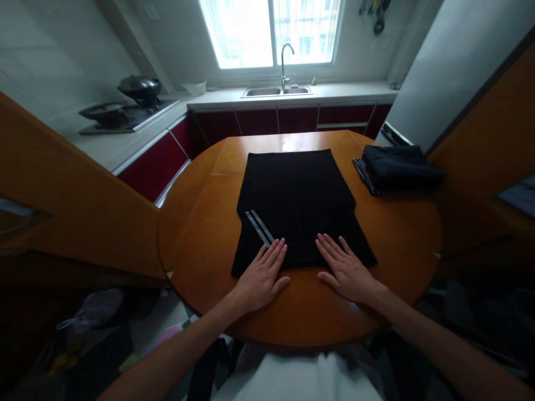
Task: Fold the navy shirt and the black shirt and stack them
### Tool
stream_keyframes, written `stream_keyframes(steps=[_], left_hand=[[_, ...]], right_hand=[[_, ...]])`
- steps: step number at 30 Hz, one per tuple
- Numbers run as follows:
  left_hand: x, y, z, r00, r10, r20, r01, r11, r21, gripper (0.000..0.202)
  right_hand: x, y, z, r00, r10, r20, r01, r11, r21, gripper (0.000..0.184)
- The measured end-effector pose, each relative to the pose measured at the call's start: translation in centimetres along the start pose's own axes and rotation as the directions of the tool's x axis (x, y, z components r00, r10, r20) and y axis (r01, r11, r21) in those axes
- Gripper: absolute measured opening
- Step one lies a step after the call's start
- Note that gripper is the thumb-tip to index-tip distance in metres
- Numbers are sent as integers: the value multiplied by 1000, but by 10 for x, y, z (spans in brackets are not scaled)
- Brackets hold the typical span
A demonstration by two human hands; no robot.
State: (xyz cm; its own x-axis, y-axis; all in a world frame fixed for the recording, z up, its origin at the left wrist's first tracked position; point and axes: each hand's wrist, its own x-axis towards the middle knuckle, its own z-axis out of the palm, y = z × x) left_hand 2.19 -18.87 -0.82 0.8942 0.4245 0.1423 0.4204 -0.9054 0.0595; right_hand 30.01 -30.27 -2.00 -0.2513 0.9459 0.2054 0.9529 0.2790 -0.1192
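A black garment (292, 184), its exact kind unclear, lies flat and partly folded on the wooden table (196, 223). Two pale grey stripes run diagonally across its near left part. My left hand (262, 275) rests flat on its near edge, fingertips beside the stripes. Farther right, my right hand (346, 272) also lies flat on the near edge, with fingers stretched out and thumb apart. Neither hand grips the cloth. Both palms hide parts of the near hem.
A stack of folded dark clothes (397, 167) sits at the table's right side. Beyond the table are a counter with a sink (263, 92) and tap (284, 64). Pans (140, 89) stand on the stove at left. A fridge (468, 67) is at right.
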Motion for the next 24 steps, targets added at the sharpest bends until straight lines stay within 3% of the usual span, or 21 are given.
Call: stream_keyframes(steps=[8,13,16,21,24], left_hand=[[-10,-1,3,999,-24,-29,25,999,44,79],[-19,1,6,986,-133,-103,135,991,11,80],[-18,1,2,972,-174,-157,170,985,-41,76],[0,2,-7,995,37,-88,-44,996,-82,65],[12,1,-11,992,114,-46,-116,992,-44,59]], right_hand=[[-20,8,-2,997,70,-24,-71,997,-37,85],[-25,7,-2,974,171,-148,-170,985,20,81],[-27,5,-6,965,166,-203,-158,986,55,79],[-14,-2,-14,992,-25,-121,37,994,103,76],[0,-5,-16,994,-77,-83,86,989,118,74]])
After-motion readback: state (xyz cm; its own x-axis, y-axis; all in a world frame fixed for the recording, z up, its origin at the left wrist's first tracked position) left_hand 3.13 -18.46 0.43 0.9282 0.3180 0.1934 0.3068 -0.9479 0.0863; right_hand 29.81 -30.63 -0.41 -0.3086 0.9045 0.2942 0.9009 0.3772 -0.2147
